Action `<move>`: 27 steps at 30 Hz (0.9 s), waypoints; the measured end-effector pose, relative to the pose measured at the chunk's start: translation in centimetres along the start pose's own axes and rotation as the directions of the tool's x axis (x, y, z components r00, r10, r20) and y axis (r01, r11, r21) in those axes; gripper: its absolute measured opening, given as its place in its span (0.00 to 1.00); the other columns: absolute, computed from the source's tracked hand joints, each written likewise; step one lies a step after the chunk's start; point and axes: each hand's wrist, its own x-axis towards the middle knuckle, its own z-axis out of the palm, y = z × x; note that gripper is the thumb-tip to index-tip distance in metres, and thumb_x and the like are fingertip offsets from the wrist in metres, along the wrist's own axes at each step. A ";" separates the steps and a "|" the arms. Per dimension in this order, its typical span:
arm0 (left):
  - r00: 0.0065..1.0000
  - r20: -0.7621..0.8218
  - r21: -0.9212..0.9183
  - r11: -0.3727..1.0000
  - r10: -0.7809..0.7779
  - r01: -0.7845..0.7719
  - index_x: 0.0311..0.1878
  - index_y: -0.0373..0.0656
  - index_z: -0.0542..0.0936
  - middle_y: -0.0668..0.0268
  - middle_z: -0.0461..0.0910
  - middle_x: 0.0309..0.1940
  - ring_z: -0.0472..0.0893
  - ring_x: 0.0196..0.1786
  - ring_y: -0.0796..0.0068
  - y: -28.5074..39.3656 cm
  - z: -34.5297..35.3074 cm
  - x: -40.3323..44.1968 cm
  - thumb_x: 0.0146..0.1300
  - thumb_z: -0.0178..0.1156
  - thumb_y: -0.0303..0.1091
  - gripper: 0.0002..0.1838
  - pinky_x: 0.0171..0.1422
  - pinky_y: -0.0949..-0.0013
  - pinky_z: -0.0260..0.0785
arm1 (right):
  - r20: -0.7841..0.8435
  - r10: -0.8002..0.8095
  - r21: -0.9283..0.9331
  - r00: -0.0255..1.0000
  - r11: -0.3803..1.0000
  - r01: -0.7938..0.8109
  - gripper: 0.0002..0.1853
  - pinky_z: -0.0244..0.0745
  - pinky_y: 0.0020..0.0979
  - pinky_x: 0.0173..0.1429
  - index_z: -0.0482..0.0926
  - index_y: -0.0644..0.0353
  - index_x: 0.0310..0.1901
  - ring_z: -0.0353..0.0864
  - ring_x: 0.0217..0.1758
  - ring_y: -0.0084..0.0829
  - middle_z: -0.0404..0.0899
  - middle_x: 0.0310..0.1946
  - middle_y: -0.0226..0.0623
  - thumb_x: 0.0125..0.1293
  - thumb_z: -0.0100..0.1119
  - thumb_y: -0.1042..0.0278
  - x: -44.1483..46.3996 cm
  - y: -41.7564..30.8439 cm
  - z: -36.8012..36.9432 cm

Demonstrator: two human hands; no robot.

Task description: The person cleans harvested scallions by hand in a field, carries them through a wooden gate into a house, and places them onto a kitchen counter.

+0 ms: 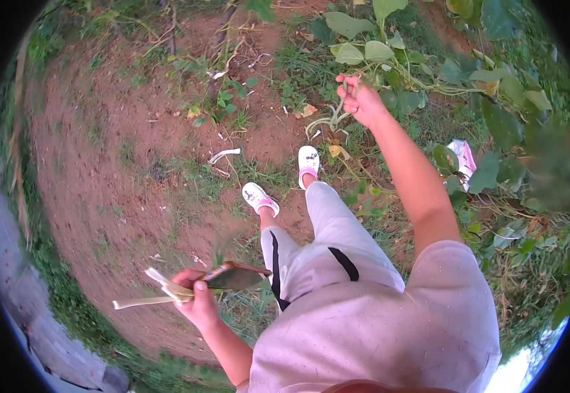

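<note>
My left hand [196,304] is closed around a dark phone-like flat object [236,276] and several pale, dry-looking long bean pods [144,302], whose ends stick out to the left. Higher up on the right, my right hand [360,101] has its fingers closed on slender green bean pods [329,122] that dangle below it. A leafy green vine [376,52] reaches down just above and beside this hand. Whether the pods are still joined to the vine is hidden by the fingers.
Reddish soil [101,196] with patches of grass lies around my white clogs [308,158]. A pale dry strip [224,155] is on the ground ahead. Dense foliage [501,124] and a pink-and-white packet [463,161] stand at the right. Grey paving [49,327] runs along the left edge.
</note>
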 end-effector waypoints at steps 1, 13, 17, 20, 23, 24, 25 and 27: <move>0.997 -0.058 0.053 0.998 0.042 -0.039 0.41 0.38 0.69 0.69 0.70 0.25 0.66 0.25 0.83 0.7 -0.9 -0.5 0.49 0.64 0.39 0.21 0.28 0.80 0.57 | 0.001 0.000 -0.037 1.000 0.999 0.000 0.13 0.46 0.18 0.13 0.66 0.63 0.43 0.49 0.11 0.15 0.65 0.18 0.28 0.66 0.32 0.65 -0.3 -0.2 0.2; 0.806 -0.591 -0.129 0.985 0.015 -0.113 0.46 0.36 0.67 0.71 0.70 0.26 0.61 0.19 0.89 7.8 -8.7 -3.9 0.54 0.55 0.25 0.16 0.19 0.85 0.51 | -0.270 -0.051 -0.453 0.961 0.888 -0.080 0.08 0.47 0.21 0.11 0.69 0.52 0.37 0.51 0.09 0.17 0.63 0.15 0.25 0.63 0.40 0.61 2.6 1.6 -2.2; 0.770 -0.637 -0.188 0.978 -0.048 -0.094 0.46 0.36 0.68 0.72 0.70 0.26 0.61 0.19 0.90 8.8 -11.5 -0.1 0.55 0.55 0.25 0.15 0.19 0.85 0.51 | -0.183 -0.095 -0.700 0.978 0.712 -0.062 0.09 0.50 0.25 0.11 0.70 0.53 0.27 0.57 0.09 0.22 0.64 0.12 0.28 0.60 0.46 0.59 4.7 4.5 -5.5; 0.772 -0.633 -0.171 0.983 -0.059 -0.064 0.46 0.36 0.70 0.74 0.69 0.25 0.61 0.19 0.91 8.7 -15.6 3.5 0.55 0.55 0.26 0.14 0.20 0.85 0.50 | -0.363 0.050 -0.785 0.930 0.522 -0.334 0.06 0.51 0.30 0.13 0.69 0.56 0.23 0.59 0.10 0.25 0.65 0.13 0.31 0.54 0.53 0.66 3.0 6.7 -3.8; 0.777 -0.629 -0.146 0.987 -0.036 -0.073 0.44 0.38 0.73 0.75 0.68 0.24 0.62 0.21 0.90 8.9 -21.1 7.6 0.54 0.58 0.29 0.14 0.21 0.84 0.52 | -0.445 0.110 -0.843 0.889 0.285 -0.457 0.06 0.53 0.32 0.12 0.70 0.58 0.21 0.63 0.10 0.28 0.66 0.12 0.34 0.50 0.54 0.68 2.9 9.5 -1.6; 0.774 -0.632 -0.130 0.988 -0.019 -0.081 0.44 0.38 0.73 0.75 0.69 0.24 0.63 0.21 0.90 9.3 -23.0 8.5 0.54 0.59 0.29 0.14 0.22 0.84 0.52 | -0.423 0.097 -0.851 0.901 0.300 -0.432 0.06 0.53 0.32 0.12 0.70 0.58 0.21 0.63 0.10 0.28 0.66 0.12 0.34 0.50 0.54 0.68 3.6 10.6 0.4; 0.770 -0.637 -0.080 0.991 0.030 -0.105 0.45 0.37 0.72 0.73 0.68 0.25 0.61 0.18 0.91 9.0 -24.9 9.8 0.56 0.55 0.26 0.13 0.19 0.84 0.51 | -0.350 0.046 -0.916 0.936 0.194 -0.352 0.06 0.56 0.33 0.14 0.71 0.59 0.23 0.65 0.12 0.29 0.68 0.13 0.36 0.51 0.53 0.68 4.2 12.0 2.2; 0.762 -0.647 -0.109 0.985 0.034 -0.136 0.45 0.37 0.72 0.74 0.68 0.24 0.61 0.18 0.91 9.9 -29.2 12.6 0.56 0.55 0.27 0.13 0.19 0.84 0.51 | -0.192 -0.027 -0.978 0.981 -0.075 -0.193 0.07 0.62 0.34 0.19 0.72 0.62 0.25 0.71 0.16 0.32 0.71 0.14 0.39 0.52 0.52 0.67 5.5 13.0 6.0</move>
